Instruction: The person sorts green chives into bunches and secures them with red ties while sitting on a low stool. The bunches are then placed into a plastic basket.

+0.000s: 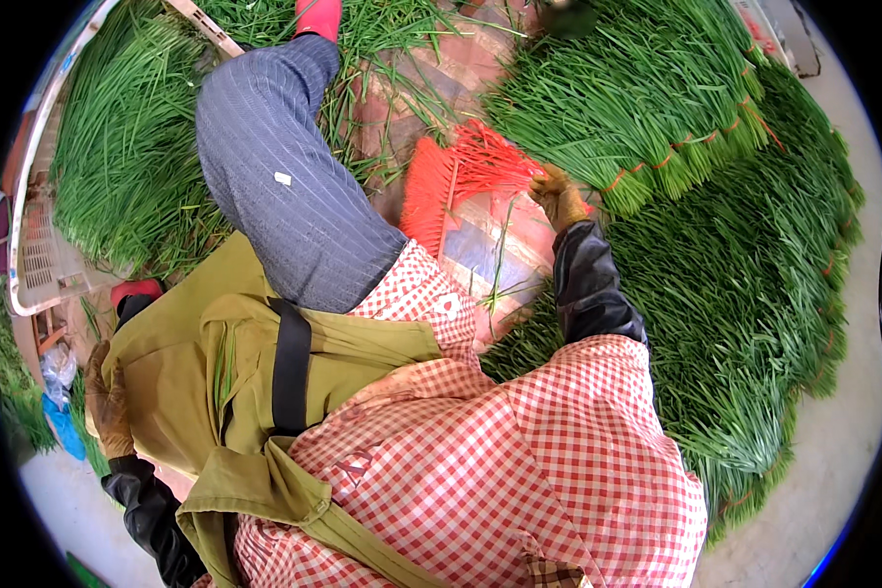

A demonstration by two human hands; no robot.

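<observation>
My right hand [559, 198], in a brown-stained glove with a black sleeve, pinches the end of a bundle of thin red ties [485, 162]. A second part of the red bundle [423, 196] lies beside it, next to my grey-trousered leg [284, 176]. My left hand [110, 404], gloved the same way, lies against the side of the olive apron [167, 353] over my other knee, fingers stretched out, with nothing seen in it. Close to my right hand, bunches of long green leaf stalks [647, 88] are bound with red ties.
More green bunches [725, 323] are stacked in rows along my right side. Loose green stalks [127, 147] fill the upper left beside a pale plastic crate [44, 255]. Cut stalks litter the reddish floor covering [490, 235]. A blue bag [64, 427] lies at the far left.
</observation>
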